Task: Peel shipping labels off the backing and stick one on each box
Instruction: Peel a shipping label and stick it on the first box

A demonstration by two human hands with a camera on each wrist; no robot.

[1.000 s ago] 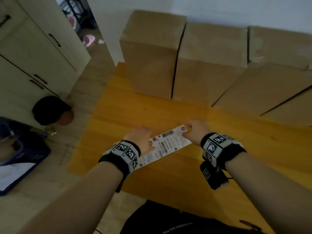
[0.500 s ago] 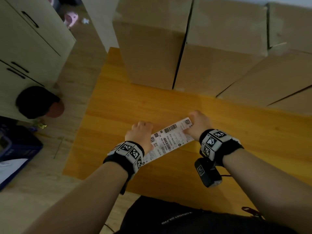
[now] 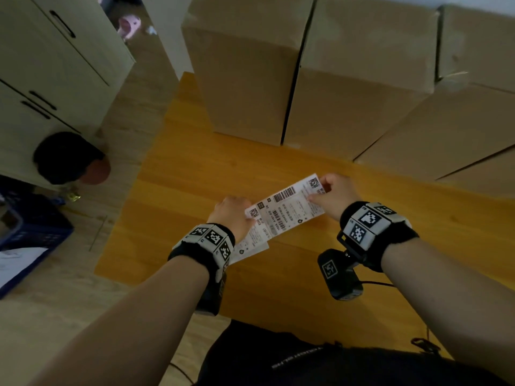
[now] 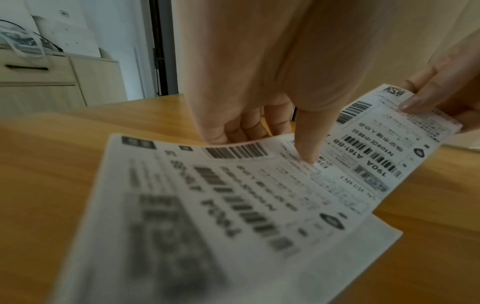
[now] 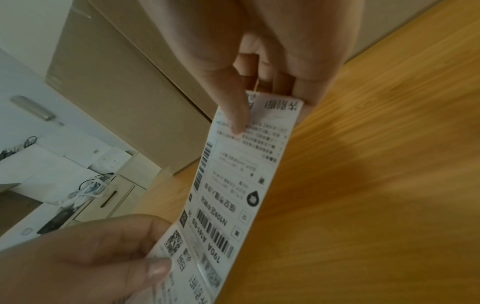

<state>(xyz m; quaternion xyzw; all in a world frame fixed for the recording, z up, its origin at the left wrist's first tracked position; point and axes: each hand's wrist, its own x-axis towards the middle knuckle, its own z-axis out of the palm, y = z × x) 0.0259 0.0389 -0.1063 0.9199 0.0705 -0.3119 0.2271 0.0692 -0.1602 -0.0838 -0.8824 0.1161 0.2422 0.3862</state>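
Note:
A white strip of printed shipping labels (image 3: 284,210) hangs in the air over the wooden table (image 3: 195,174), stretched between both hands. My left hand (image 3: 232,215) pinches the strip near its middle, thumb on top (image 4: 309,144), with the near end of the label strip (image 4: 207,216) drooping toward my wrist. My right hand (image 3: 333,192) pinches the far end, thumb (image 5: 233,111) pressed on the label strip (image 5: 241,185). Several plain brown cardboard boxes (image 3: 245,65) stand in a row at the table's far side, just beyond the hands.
A beige cabinet with black handles (image 3: 55,65) stands left of the table. On the floor beside it lie a dark round object (image 3: 67,157) and a blue crate (image 3: 30,232). The table's left edge drops to the floor near my left arm.
Both hands have held the strip throughout. They have risen slightly and the strip is now pulled more taut; the head view has moved closer to the boxes.

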